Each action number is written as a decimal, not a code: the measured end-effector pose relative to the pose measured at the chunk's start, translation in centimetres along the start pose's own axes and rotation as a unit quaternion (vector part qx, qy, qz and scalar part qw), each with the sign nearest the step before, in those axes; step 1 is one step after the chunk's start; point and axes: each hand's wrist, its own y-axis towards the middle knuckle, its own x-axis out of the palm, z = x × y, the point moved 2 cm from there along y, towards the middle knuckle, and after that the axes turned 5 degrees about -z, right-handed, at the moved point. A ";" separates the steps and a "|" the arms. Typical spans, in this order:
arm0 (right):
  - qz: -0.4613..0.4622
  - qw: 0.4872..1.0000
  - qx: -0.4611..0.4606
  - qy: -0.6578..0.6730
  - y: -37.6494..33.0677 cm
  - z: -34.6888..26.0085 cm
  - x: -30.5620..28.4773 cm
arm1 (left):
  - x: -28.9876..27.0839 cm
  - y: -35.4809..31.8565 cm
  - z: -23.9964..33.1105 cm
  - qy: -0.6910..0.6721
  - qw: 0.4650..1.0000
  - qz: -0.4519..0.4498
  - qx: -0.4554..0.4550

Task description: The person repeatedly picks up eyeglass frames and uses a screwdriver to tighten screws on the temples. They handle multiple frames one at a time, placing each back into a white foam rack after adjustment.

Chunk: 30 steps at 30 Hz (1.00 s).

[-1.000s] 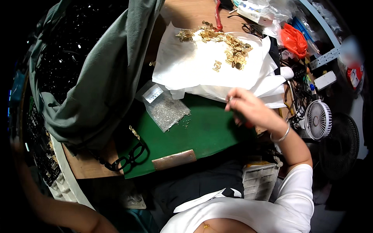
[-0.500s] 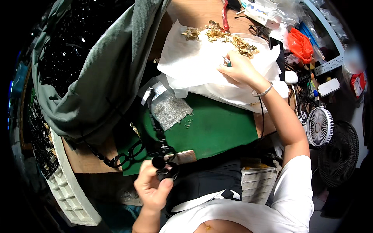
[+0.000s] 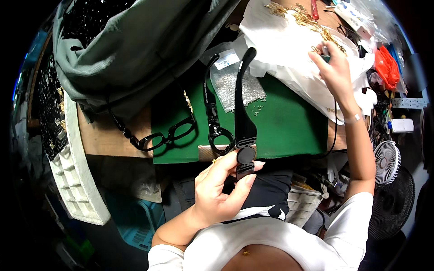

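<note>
Glasses [image 3: 244, 122] are pinched by the left hand [image 3: 220, 192] over the edge of the counter [image 3: 113, 135], seemingly for steadiness, while something green [image 3: 325, 59] is held in the curled right hand [image 3: 335, 70] beside gold pieces [image 3: 302, 18].

Head camera looking down over green mat [image 3: 294, 122]

From the person's head, the fisheye lens is sitting above the mat's near edge, facing steeply down and viewing from near, while also taking in the wearer's white shirt [image 3: 271, 239] on the mat's near side.
</note>
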 end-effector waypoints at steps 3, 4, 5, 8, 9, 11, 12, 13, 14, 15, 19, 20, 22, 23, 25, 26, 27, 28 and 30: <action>-0.118 0.972 -0.010 0.201 -4.6 -8.7 -1.8 | -0.2 -0.4 0.2 0.021 0.998 -0.022 -0.059; -0.170 0.960 -0.092 0.201 -6.0 -10.6 -2.1 | -0.1 -0.2 0.4 0.041 0.997 -0.031 -0.056; -0.228 0.933 -0.136 0.244 -6.9 -11.9 -1.7 | 0.0 0.1 0.7 0.059 0.996 -0.046 -0.049; -0.347 0.872 -0.030 0.345 -8.2 -12.7 0.7 | 0.7 0.3 0.8 0.066 0.997 -0.015 -0.041; -0.328 0.877 -0.051 0.348 -8.5 -12.4 0.7 | 0.8 0.1 0.6 0.069 0.997 -0.014 -0.040; -0.291 0.887 -0.097 0.346 -9.1 -12.0 1.0 | 1.0 0.2 0.7 0.095 0.995 -0.004 -0.028; -0.292 0.888 -0.100 0.340 -9.3 -12.0 1.2 | 1.0 0.2 0.7 0.102 0.994 0.001 -0.028; -0.272 0.892 -0.095 0.349 -9.5 -12.0 1.3 | 0.9 0.5 0.8 0.111 0.994 0.000 -0.019; -0.253 0.895 -0.090 0.357 -10.0 -12.0 1.4 | 0.9 0.8 0.9 0.120 0.993 0.000 -0.010; -0.225 0.890 -0.006 0.397 -10.7 -11.7 1.6 | 1.1 0.7 0.8 0.116 0.993 0.003 -0.012; -0.338 0.821 0.109 0.448 -8.9 -11.9 1.2 | 1.1 0.7 1.1 0.123 0.992 0.016 -0.033; -0.394 0.764 0.203 0.469 -8.5 -12.5 0.7 | 1.1 0.6 1.0 0.124 0.992 0.018 -0.032; -0.424 0.749 0.181 0.476 -8.3 -12.0 1.1 | 1.3 0.5 0.8 0.128 0.991 0.021 -0.029; -0.409 0.758 0.167 0.480 -8.6 -11.7 1.4 | 1.4 0.5 0.7 0.130 0.991 0.021 -0.028; -0.379 0.776 0.138 0.485 -9.3 -11.0 2.1 | 1.7 0.3 0.5 0.138 0.990 0.030 -0.032; -0.362 0.782 0.132 0.489 -9.5 -11.1 2.2 | 1.7 0.3 0.6 0.150 0.988 0.026 -0.029; -0.345 0.789 0.127 0.492 -9.6 -11.2 2.3 | 1.5 0.4 0.7 0.161 0.986 0.023 -0.027; -0.331 0.794 0.124 0.494 -9.9 -11.2 2.4 | 1.5 0.3 0.7 0.171 0.985 0.022 -0.028; -0.355 0.788 0.114 0.489 -9.6 -10.8 2.3 | 1.2 0.5 0.7 0.169 0.985 0.014 -0.024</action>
